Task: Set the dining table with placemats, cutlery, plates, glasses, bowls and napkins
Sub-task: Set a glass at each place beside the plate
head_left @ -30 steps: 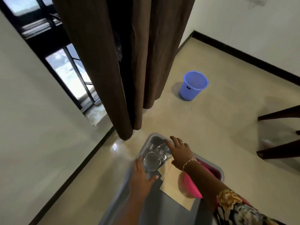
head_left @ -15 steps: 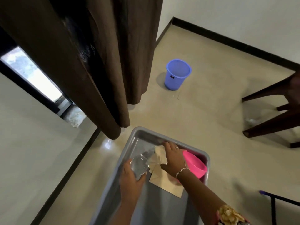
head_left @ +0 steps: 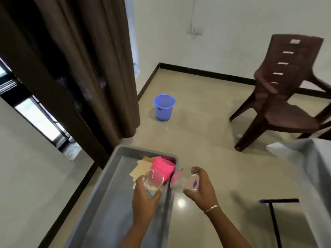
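Note:
A grey plastic bin [head_left: 114, 169] stands at the bottom centre. Inside it lie beige napkins [head_left: 142, 168] and a pink bowl [head_left: 163, 168] against the far wall. My left hand [head_left: 145, 203] grips a clear glass [head_left: 152, 180] above the bin, its mouth facing up. My right hand [head_left: 203, 189] grips a second clear glass [head_left: 184, 181], tilted on its side, just right of the bin's rim. A small blue mark shows on that glass.
A blue bucket [head_left: 163, 106] stands on the tiled floor ahead. Brown curtains [head_left: 80, 65] hang at the left. A brown plastic chair [head_left: 286, 90] is at the right, beside a pale tablecloth corner [head_left: 308, 158]. A dark stand with a purple tip [head_left: 275, 210] is lower right.
Both hands have lifted out of the bin, each with a glass; the right hand has left the napkins and moved right. The view has swung up and right, showing the chair.

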Action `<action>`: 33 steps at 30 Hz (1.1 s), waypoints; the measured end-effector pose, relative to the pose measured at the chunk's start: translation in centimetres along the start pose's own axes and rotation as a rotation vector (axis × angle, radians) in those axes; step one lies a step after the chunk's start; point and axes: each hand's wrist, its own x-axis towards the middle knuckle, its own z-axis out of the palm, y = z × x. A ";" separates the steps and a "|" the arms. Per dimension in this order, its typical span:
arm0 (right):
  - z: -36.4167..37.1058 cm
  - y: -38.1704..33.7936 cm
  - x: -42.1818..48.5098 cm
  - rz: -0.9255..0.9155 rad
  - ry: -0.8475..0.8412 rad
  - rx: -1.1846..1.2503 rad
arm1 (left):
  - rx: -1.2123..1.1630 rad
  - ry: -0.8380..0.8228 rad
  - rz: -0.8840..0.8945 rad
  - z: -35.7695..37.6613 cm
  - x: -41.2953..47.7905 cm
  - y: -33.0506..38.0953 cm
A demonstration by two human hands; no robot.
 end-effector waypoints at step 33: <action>-45.5 9.7 14.0 0.138 1.027 0.227 | -0.087 -0.920 0.695 43.5 11.1 39.4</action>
